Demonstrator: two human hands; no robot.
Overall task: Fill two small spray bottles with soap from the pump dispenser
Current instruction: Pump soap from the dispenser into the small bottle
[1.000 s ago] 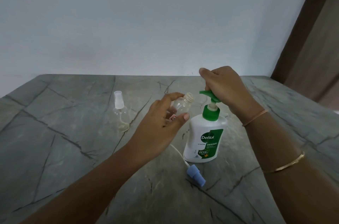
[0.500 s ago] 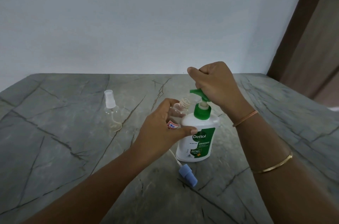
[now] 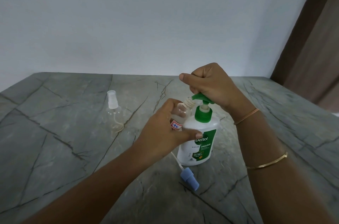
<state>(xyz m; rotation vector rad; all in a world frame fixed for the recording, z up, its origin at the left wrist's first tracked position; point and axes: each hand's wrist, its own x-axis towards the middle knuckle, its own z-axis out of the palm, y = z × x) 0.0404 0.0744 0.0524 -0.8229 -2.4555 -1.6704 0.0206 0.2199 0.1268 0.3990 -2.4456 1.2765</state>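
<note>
The left hand had brought the small clear plastic bottle it gripped under the green pump spout of the white soap dispenser. The right hand, curled round that spout, wanted slow presses.

Grey veined stone table, plain pale wall, brown curtain.
</note>
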